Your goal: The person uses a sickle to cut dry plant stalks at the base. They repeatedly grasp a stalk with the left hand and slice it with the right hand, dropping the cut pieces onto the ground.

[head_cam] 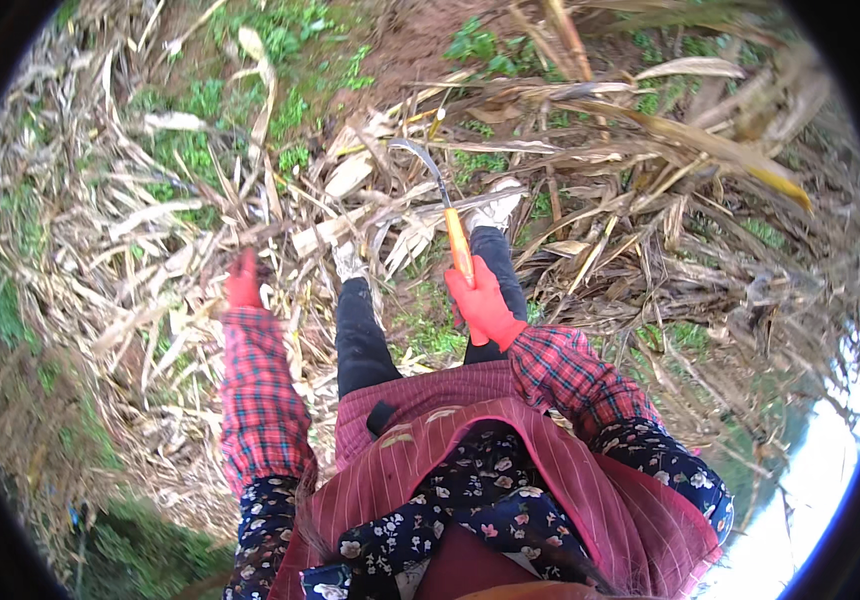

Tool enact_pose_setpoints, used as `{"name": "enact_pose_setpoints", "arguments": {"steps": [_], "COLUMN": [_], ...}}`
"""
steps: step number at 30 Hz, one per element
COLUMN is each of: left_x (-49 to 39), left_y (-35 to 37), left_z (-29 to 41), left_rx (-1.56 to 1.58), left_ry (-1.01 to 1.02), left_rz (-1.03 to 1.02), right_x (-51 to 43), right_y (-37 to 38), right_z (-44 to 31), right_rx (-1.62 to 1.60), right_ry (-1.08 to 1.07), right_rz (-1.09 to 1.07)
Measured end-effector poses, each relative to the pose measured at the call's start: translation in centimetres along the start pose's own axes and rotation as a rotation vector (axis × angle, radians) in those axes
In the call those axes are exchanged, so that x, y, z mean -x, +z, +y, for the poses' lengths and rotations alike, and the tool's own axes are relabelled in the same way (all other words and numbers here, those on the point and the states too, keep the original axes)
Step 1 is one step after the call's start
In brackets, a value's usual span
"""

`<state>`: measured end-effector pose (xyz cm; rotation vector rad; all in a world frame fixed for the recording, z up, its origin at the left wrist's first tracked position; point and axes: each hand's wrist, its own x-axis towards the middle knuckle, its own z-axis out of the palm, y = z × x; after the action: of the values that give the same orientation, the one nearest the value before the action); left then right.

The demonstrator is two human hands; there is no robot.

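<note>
My right hand [482, 304], in a red glove, is wrapped around the orange handle of a sickle [458, 240]. Its curved metal blade points away from me, the tip hooking left above dry stalks. My left hand [243, 281], also gloved in red, reaches out over a litter of dried stalks and leaves [197, 247] that look like maize. Its fingertips blur into dark, dry material, so whether it grips anything is unclear. A pale length of dry stalk [332, 229] lies to the right of that hand, in front of my feet.
My light-coloured shoes [501, 204] stand among the stalks. A thick heap of dry stalks and leaves [640, 247] spreads to the right, some long ones jutting up. Bare reddish soil [407, 45] and green weeds [280, 37] show ahead. My burgundy apron [415, 427] hangs in front.
</note>
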<state>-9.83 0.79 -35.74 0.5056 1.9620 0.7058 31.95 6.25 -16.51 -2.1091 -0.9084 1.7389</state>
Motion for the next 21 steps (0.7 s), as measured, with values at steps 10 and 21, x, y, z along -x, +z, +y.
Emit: {"name": "enact_pose_setpoints", "arguments": {"steps": [10, 21], "left_x": [16.2, 17.9], "left_y": [9.8, 15.3], "left_z": [20.2, 36.7], "left_rx": [-0.320, -0.217], "left_ry": [0.364, 0.551], "left_rz": [-0.664, -0.728], "right_x": [9.3, 14.5], "right_y": [-4.1, -12.6], "right_z": [-2.5, -7.1], "right_rx": [-0.517, -1.018], "right_ry": [0.026, -0.302], "right_rz": [0.153, 0.459]}}
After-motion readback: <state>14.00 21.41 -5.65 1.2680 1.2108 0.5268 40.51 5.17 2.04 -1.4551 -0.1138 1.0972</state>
